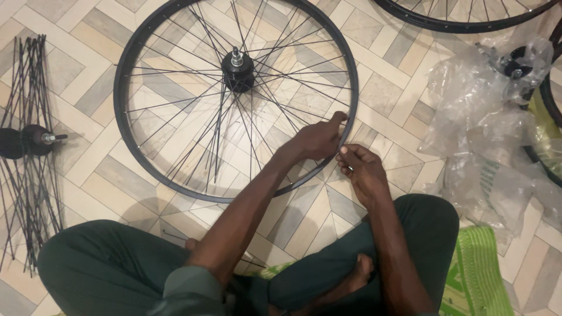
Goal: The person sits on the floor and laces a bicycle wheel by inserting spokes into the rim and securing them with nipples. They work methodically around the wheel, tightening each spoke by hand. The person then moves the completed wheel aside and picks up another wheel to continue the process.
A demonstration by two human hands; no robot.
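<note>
Tiled floor (88, 58) — pale geometric pattern, bearing everything listed. Bicycle wheel (234, 96) — black rim, lying flat at centre, thin spokes running to a black hub (237, 70) with a metal axle upright. Clear plastic wrapping (486, 134) — crumpled heap at right. Second hub with loose spokes (26, 143) — fanned out at left edge, well apart from the wheel. Green mat (477, 269) — lower right, beside the person's knee. Left hand (319, 139) — fingers curled over the rim's near-right edge, clamped on it. Right hand (360, 167) — just outside the rim, fingertips pinched together on something small; what, cannot be told.
</note>
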